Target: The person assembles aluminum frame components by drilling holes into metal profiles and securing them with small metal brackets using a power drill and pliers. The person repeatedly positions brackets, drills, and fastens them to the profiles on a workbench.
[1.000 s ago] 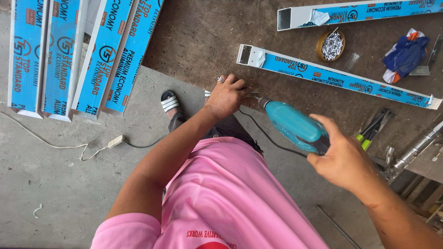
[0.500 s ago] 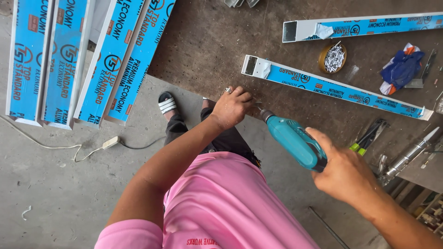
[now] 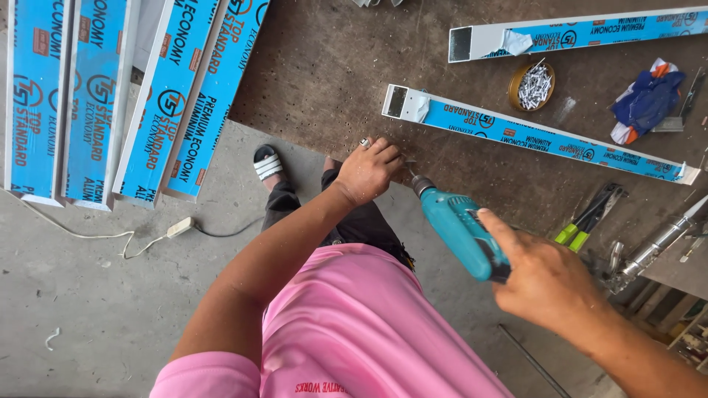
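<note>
Head view — teal drill (image 3: 461,230) in right-hand fingers (image 3: 495,225) — tip beside left hand (image 3: 371,171).

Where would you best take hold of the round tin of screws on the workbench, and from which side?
Grip the tin of screws by its outer wall, coming straight down from above. It sits upright and open-topped, so a tilted lift would probably spill the screws. An aluminium profile lies close on the near side, leaving little finger room there.

The left hand (image 3: 372,168) rests at the worktop (image 3: 332,81) edge, the drill (image 3: 459,230) just right of it in the right hand (image 3: 549,276). Beyond lie two metal profiles (image 3: 531,133), a tin of screws (image 3: 532,85) between them.
</note>
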